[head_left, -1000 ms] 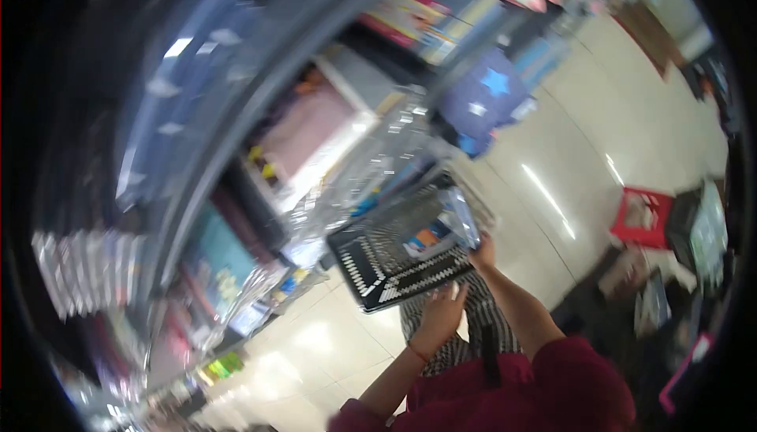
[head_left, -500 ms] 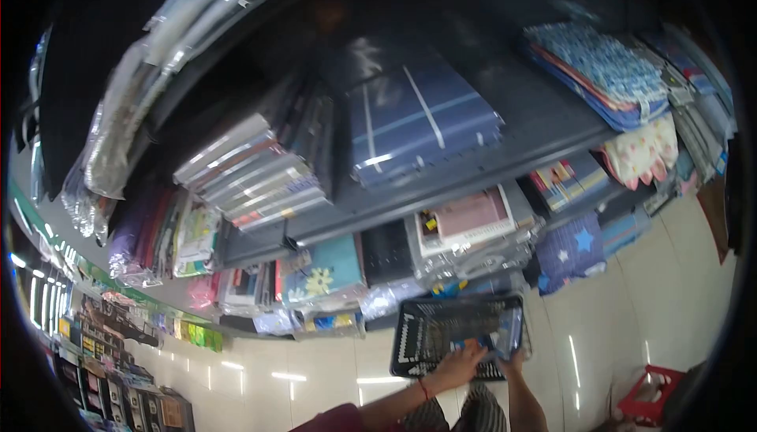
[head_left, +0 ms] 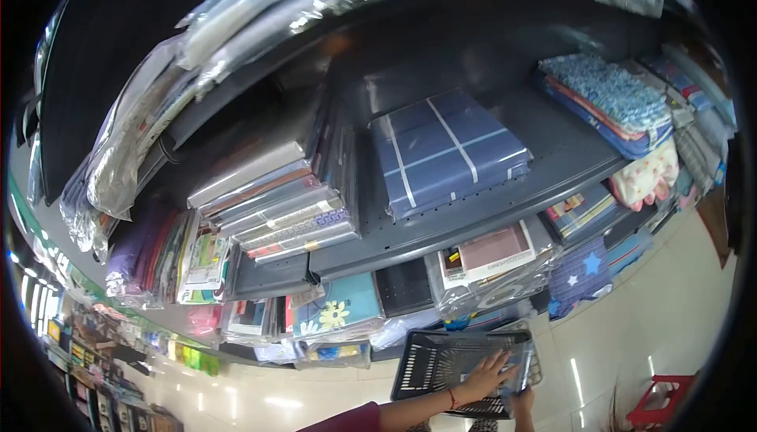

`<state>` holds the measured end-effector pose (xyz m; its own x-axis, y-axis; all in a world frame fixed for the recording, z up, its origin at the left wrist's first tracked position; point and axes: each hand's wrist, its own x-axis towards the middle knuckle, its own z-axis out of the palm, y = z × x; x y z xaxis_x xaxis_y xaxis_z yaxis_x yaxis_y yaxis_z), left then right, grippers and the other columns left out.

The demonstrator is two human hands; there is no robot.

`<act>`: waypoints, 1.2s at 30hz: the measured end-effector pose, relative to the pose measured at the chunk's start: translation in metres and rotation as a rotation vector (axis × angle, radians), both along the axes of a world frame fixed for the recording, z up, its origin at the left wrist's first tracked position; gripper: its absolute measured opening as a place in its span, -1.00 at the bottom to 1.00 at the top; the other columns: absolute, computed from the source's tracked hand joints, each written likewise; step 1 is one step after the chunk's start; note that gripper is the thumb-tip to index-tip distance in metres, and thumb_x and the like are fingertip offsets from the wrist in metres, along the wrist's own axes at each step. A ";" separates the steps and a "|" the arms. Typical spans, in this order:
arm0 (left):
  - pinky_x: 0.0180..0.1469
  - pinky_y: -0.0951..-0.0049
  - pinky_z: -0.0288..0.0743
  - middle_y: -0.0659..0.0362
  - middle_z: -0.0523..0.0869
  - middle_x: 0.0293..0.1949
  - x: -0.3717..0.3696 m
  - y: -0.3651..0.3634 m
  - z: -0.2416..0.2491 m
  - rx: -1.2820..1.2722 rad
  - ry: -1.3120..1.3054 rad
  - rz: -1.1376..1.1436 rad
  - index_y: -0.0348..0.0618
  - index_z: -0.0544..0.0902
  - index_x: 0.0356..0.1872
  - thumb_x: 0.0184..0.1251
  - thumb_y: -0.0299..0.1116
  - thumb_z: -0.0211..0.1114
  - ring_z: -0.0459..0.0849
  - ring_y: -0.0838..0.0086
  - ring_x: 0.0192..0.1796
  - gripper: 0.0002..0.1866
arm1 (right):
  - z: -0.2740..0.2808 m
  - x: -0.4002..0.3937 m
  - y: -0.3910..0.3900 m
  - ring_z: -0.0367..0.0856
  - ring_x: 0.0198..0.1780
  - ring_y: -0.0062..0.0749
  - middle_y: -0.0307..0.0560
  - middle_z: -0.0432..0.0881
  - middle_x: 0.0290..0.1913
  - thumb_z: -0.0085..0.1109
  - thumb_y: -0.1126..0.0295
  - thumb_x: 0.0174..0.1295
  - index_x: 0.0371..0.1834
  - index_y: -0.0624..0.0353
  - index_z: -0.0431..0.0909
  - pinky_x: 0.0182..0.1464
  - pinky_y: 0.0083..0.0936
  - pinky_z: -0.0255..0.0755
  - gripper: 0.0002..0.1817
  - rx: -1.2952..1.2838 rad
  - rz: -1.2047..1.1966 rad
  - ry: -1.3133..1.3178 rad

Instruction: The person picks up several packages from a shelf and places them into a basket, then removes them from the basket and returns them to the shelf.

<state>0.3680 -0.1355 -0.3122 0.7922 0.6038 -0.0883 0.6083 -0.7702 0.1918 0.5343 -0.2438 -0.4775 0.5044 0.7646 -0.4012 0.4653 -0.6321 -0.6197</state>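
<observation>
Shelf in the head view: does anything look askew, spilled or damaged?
The pale cloth at right seems to droop over the edge of the shelf, while the blue package lies flat. No spill or damage shows.

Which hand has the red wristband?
The left hand, fingers spread over the black basket; a red band circles its wrist. No band shows on the right hand.

A black, open-topped basket [head_left: 408, 370] here before me, below the shelves [head_left: 473, 231].
Slots pierce its walls; a glossy, see-through packet [head_left: 521, 355] is at its right end, partly hidden, contents unclear.
</observation>
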 end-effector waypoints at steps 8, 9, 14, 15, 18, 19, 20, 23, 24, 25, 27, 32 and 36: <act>0.26 0.02 0.28 -0.16 0.16 0.37 -0.016 0.014 0.041 0.139 -0.149 -0.086 0.11 0.16 0.40 0.01 -0.31 0.33 0.21 -0.10 0.37 -0.15 | 0.122 -0.003 -0.038 0.68 -0.29 -0.03 0.21 0.67 -0.32 0.21 0.35 -0.19 -0.14 0.31 0.56 -0.21 -0.27 0.51 -0.55 0.245 -0.024 0.090; 0.27 0.02 0.27 -0.17 0.18 0.35 -0.022 0.009 0.050 0.061 -0.155 -0.061 0.09 0.17 0.40 0.04 -0.32 0.30 0.22 -0.11 0.36 -0.19 | 0.110 0.005 -0.044 0.67 -0.33 -0.12 0.16 0.67 -0.33 0.22 0.35 -0.14 -0.15 0.30 0.57 -0.27 -0.30 0.50 -0.58 0.192 0.011 0.050; 0.31 0.02 0.19 -0.13 0.16 0.36 -0.056 -0.008 0.080 -0.117 -0.160 0.033 0.09 0.20 0.38 0.14 -0.32 0.22 0.16 -0.06 0.39 -0.29 | 0.177 0.013 -0.049 0.68 -0.26 -0.13 0.17 0.66 -0.32 0.26 0.34 -0.10 -0.08 0.26 0.53 -0.21 -0.31 0.49 -0.55 0.276 -0.023 0.065; 0.33 0.00 0.15 -0.12 0.15 0.36 -0.064 -0.013 0.076 -0.162 -0.215 0.064 0.08 0.18 0.38 0.11 -0.32 0.26 0.14 -0.04 0.39 -0.25 | 0.182 0.014 -0.050 0.68 -0.26 -0.13 0.17 0.66 -0.33 0.27 0.33 -0.10 -0.08 0.25 0.53 -0.21 -0.32 0.49 -0.55 0.298 -0.043 0.031; 0.34 -0.01 0.13 -0.13 0.15 0.36 -0.089 -0.020 0.066 -0.252 -0.158 0.123 0.07 0.17 0.39 0.12 -0.34 0.26 0.14 -0.07 0.39 -0.25 | 0.174 0.022 -0.067 0.68 -0.25 -0.11 0.20 0.66 -0.31 0.27 0.39 -0.10 -0.01 0.24 0.52 -0.18 -0.32 0.49 -0.51 0.253 -0.143 -0.026; 0.34 -0.02 0.12 -0.16 0.13 0.36 -0.098 -0.020 0.059 -0.272 -0.120 0.138 0.04 0.16 0.39 0.14 -0.32 0.25 0.15 -0.10 0.37 -0.26 | 0.174 0.024 -0.069 0.68 -0.24 -0.09 0.21 0.66 -0.30 0.27 0.41 -0.10 0.01 0.24 0.51 -0.17 -0.32 0.49 -0.50 0.217 -0.174 -0.052; 0.34 -0.03 0.12 -0.17 0.12 0.36 -0.107 -0.022 0.052 -0.305 -0.104 0.167 0.04 0.16 0.39 0.14 -0.31 0.25 0.15 -0.10 0.37 -0.26 | 0.174 0.024 -0.071 0.68 -0.24 -0.08 0.22 0.66 -0.29 0.26 0.43 -0.10 0.03 0.24 0.51 -0.16 -0.31 0.49 -0.49 0.184 -0.206 -0.076; 0.34 -0.06 0.11 -0.20 0.11 0.36 -0.130 -0.028 0.033 -0.401 -0.024 0.251 0.01 0.15 0.39 0.16 -0.24 0.24 0.16 -0.13 0.37 -0.26 | 0.175 0.029 -0.079 0.66 -0.19 -0.04 0.23 0.65 -0.25 0.29 0.47 -0.09 0.04 0.27 0.49 -0.11 -0.29 0.47 -0.49 0.185 -0.233 -0.148; 0.34 -0.06 0.11 -0.20 0.11 0.36 -0.134 -0.029 0.032 -0.425 -0.002 0.259 0.01 0.15 0.39 0.17 -0.23 0.23 0.16 -0.14 0.36 -0.26 | 0.175 0.031 -0.082 0.66 -0.18 -0.04 0.23 0.65 -0.25 0.29 0.46 -0.09 0.02 0.29 0.50 -0.10 -0.30 0.47 -0.50 0.171 -0.243 -0.163; 0.34 -0.06 0.11 -0.20 0.12 0.36 -0.137 -0.030 0.031 -0.447 0.020 0.267 0.00 0.15 0.39 0.18 -0.22 0.23 0.17 -0.14 0.36 -0.27 | 0.174 0.033 -0.082 0.65 -0.17 0.00 0.24 0.64 -0.25 0.30 0.46 -0.09 0.01 0.28 0.50 -0.09 -0.28 0.46 -0.50 0.239 -0.228 -0.154; 0.34 -0.06 0.11 -0.20 0.15 0.35 -0.139 -0.034 0.026 -0.478 0.031 0.272 -0.02 0.15 0.38 0.18 -0.21 0.21 0.19 -0.13 0.35 -0.28 | 0.179 0.036 -0.082 0.64 -0.17 0.04 0.24 0.64 -0.26 0.30 0.46 -0.08 0.02 0.26 0.51 -0.09 -0.28 0.46 -0.51 0.222 -0.228 -0.169; 0.32 0.00 0.16 -0.19 0.19 0.33 -0.130 -0.037 0.040 -0.449 -0.111 0.273 -0.02 0.16 0.37 0.17 -0.27 0.23 0.23 -0.09 0.33 -0.28 | 0.206 0.050 -0.060 0.63 -0.19 0.06 0.24 0.63 -0.28 0.31 0.44 -0.08 0.03 0.20 0.52 -0.13 -0.27 0.46 -0.50 0.226 -0.035 -0.244; 0.30 0.07 0.21 -0.18 0.18 0.32 -0.111 -0.035 0.099 -0.329 -0.367 0.293 0.03 0.16 0.38 0.12 -0.37 0.27 0.27 -0.10 0.30 -0.24 | 0.297 0.055 -0.026 0.60 -0.22 0.07 0.14 0.64 -0.27 0.21 0.45 -0.10 0.01 0.05 0.55 -0.18 -0.22 0.48 -0.52 0.180 0.398 -0.289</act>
<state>0.2568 -0.1704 -0.2135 0.6104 0.7899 -0.0590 0.6354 -0.4438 0.6320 0.5889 -0.2696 -0.1805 0.2312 0.9638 -0.1331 0.8159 -0.2666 -0.5130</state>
